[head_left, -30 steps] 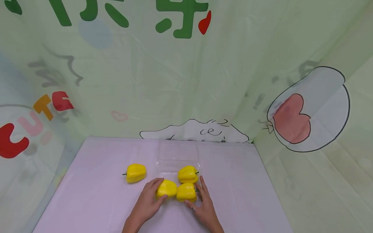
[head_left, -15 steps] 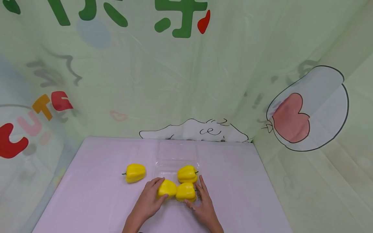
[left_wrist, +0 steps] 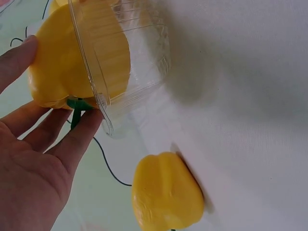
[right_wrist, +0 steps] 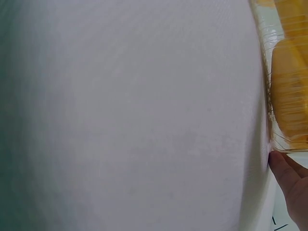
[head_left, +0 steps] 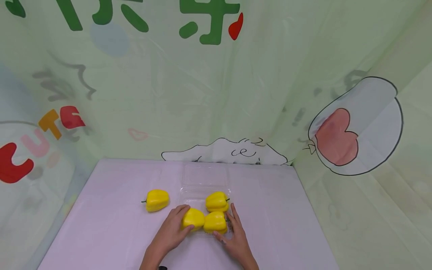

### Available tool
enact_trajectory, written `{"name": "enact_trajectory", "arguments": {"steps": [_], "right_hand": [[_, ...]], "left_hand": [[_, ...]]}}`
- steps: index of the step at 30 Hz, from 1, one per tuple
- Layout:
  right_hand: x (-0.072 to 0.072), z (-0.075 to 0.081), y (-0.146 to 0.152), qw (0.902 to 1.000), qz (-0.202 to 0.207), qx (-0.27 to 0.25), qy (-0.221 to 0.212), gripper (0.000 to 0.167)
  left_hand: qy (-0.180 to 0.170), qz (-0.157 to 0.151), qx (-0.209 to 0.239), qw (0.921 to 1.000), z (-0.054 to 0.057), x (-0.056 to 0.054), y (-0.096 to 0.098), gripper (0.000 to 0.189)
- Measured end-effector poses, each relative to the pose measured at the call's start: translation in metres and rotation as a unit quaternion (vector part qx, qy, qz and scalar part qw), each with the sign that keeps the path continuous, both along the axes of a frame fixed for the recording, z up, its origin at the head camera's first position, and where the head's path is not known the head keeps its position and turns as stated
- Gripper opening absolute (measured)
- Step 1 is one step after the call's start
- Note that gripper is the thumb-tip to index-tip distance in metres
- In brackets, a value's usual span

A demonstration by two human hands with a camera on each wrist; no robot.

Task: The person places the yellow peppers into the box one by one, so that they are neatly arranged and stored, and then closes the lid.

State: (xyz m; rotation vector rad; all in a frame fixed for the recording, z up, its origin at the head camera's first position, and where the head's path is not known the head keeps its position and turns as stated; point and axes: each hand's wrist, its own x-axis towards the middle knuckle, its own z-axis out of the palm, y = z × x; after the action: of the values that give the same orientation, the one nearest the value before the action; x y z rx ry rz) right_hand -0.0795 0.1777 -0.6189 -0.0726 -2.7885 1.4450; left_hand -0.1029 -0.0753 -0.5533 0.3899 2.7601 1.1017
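A yellow pepper (head_left: 193,218) is held by the left hand (head_left: 172,232), with the thumb at the front and the fingers round its stem end. It is set partly down in the front left part of a clear box (head_left: 193,189); its lower half is seen through the box wall in the left wrist view. Its long axis seems to run from left to right, with the stem towards the counter's (head_left: 118,232) left edge. The front right corner of the box is grasped by the right hand (head_left: 235,237), with the thumb at the front and fingers along the right side.

Two more peppers are kept in the right part of the box: a front one (head_left: 216,222) and a back one (head_left: 217,201). The lid (head_left: 206,175) is laid open towards the counter's back edge. A loose pepper (head_left: 157,200) is left between the box and the counter's left edge, lying sideways, nearer to the left hand.

"CUTE" (head_left: 50,124) can be read on the left wall. The big green writing (head_left: 216,22) is cut off at the top. No brand or label can be seen on the peppers or box.
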Motion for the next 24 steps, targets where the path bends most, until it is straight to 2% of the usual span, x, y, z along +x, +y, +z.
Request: {"name": "enact_trajectory", "arguments": {"steps": [13, 21, 24], "right_hand": [[0.0006, -0.0011, 0.0003, 0.9999, 0.008, 0.006, 0.005, 0.094], [0.0006, -0.0015, -0.0008, 0.9995, 0.006, 0.021, 0.022, 0.093], [0.0002, -0.0015, -0.0009, 0.9997, 0.008, 0.019, 0.014, 0.093]], "left_hand": [[-0.015, -0.009, -0.004, 0.9998, -0.0001, -0.0011, -0.0043, 0.066], [-0.031, -0.008, -0.005, 0.9995, -0.001, -0.0043, -0.005, 0.067], [-0.037, -0.008, -0.006, 0.9993, -0.0019, -0.0051, -0.0055, 0.067]]}}
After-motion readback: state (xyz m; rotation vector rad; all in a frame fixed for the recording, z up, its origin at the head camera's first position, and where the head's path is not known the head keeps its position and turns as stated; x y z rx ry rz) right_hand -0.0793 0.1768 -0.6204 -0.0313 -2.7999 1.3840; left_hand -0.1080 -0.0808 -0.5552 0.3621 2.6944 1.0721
